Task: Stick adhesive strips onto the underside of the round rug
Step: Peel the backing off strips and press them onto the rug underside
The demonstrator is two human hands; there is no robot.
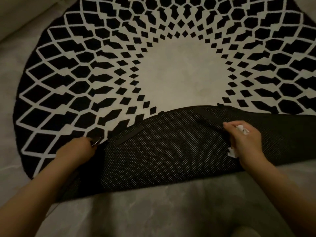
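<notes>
Round rug (171, 65) lies on the grey floor (153, 211), near edge folded back so the dotted black underside (171, 151) faces up. Two dark strips already on the underside: one (129, 135) near the left end of the fold, another (207, 115) near the fold's top. Left hand (80, 147) pinches the rug edge at the fold's left end; something small and shiny at its fingers, can't tell what. Right hand (244, 141) rests on the underside, fingers curled round crumpled white paper (242, 130).

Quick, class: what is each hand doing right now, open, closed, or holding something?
Left hand: grips the folded-over edge of the rug.
Right hand: curled around crumpled white paper.
</notes>
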